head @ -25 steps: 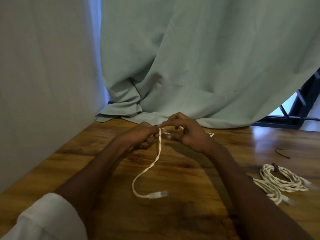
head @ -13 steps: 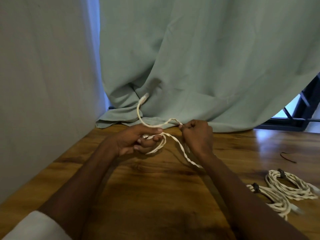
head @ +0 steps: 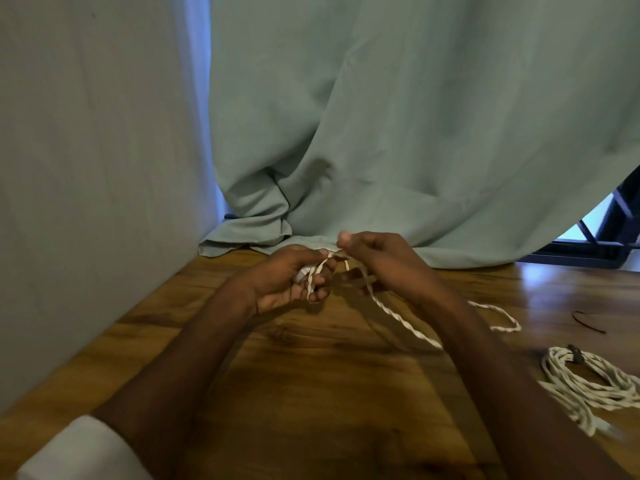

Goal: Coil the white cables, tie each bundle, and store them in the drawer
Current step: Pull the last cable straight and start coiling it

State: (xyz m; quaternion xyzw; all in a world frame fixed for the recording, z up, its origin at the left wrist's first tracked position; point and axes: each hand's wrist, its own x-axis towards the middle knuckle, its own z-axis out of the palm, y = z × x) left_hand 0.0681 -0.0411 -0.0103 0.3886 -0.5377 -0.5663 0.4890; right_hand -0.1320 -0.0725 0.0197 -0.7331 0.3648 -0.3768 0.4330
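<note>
At frame centre, the left hand (head: 291, 278) grasps loops of a white cable (head: 408, 323); the right hand (head: 377, 261) pinches its strand. A tied bundle (head: 588, 386) lies at lower right on the tabletop (head: 311, 393).

Dim, cool-toned frame. Daylight enters from the window gap (head: 588, 223) at far right and throws glare on the counter (head: 540, 289) there. Soft shadows under both forearms. Wide-angle bending at edges; coiled bundle (head: 588, 386) at right slightly smeared.
</note>
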